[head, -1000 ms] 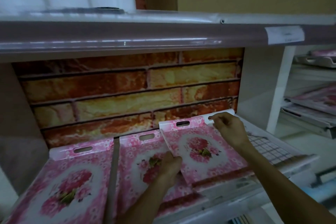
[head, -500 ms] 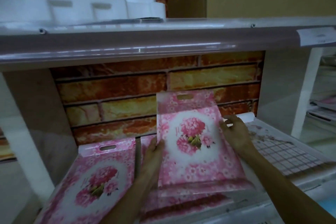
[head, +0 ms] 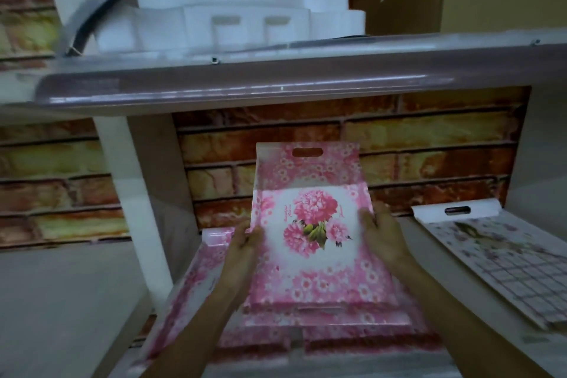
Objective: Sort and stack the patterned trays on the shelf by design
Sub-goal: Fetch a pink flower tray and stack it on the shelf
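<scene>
Two hands hold one pink floral tray [head: 313, 236] by its side edges, tilted up toward the camera, above the shelf [head: 478, 356]. The left hand [head: 245, 242] has fingers curled round the left edge; the right hand [head: 382, 236] clamps the right edge likewise. A second pink tray stands directly behind the held one, its handle slot [head: 307, 152] visible against the brick-pattern back wall [head: 429, 144]. More pink trays [head: 337, 328] lie stacked beneath, and another pink tray [head: 187, 282] lies at near left. A pale grid-pattern tray [head: 497, 258] lies at right, apart. White foam packing [head: 221, 15] rests on the upper shelf [head: 276, 83].
</scene>
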Motion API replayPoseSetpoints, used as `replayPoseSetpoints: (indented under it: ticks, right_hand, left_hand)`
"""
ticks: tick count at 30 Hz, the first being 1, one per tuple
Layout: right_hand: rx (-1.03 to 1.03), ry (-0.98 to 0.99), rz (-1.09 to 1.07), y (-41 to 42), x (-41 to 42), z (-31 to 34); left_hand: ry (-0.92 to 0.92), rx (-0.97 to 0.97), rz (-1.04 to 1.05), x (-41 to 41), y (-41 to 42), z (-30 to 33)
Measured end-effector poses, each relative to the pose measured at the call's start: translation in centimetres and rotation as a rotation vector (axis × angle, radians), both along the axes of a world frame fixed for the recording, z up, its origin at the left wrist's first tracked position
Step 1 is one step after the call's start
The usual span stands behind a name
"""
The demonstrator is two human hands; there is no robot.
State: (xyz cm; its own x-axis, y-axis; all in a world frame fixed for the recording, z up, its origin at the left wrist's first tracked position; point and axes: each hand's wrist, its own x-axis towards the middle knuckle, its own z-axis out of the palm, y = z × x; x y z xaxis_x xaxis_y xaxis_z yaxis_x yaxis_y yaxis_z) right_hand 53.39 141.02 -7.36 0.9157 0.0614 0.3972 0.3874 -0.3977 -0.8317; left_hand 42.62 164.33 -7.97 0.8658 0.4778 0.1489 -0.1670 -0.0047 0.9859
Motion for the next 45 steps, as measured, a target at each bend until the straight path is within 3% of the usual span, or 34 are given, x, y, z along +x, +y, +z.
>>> replayPoseSetpoints:
  ticks: [9, 13, 16, 19, 22, 29, 45]
  right_hand:
    - [-0.082, 0.235, 0.274, 7.8, -2.9, -1.4]
    - [-0.169, 0.283, 0.261, 10.3, -3.8, -2.2]
    - [-0.237, 0.309, 0.248, 11.5, -4.0, -3.1]
    - [-0.303, 0.340, 0.274, 12.3, -3.9, -3.7]
    - [-0.383, 0.336, 0.266, 12.8, -3.9, -4.2]
    - [-0.523, 0.300, 0.235, 13.2, -3.7, -4.9]
    - [-0.533, 0.238, 0.218, 13.9, -3.3, -6.3]
  left_hand:
    - [0.131, 0.114, 0.049, -5.3, 9.2, -0.6]
    - [0.248, 0.141, 0.049, -7.1, 11.4, -0.8]
    - [0.362, 0.272, 0.060, -7.4, 13.4, -1.5]
    - [0.544, 0.533, 0.085, -7.3, 14.7, -1.9]
    - [0.619, 0.629, 0.091, -7.0, 15.2, -2.4]
    - [0.708, 0.720, 0.066, -6.3, 15.2, -3.1]
    - [0.673, 0.988, 0.148, -5.4, 15.6, -5.1]
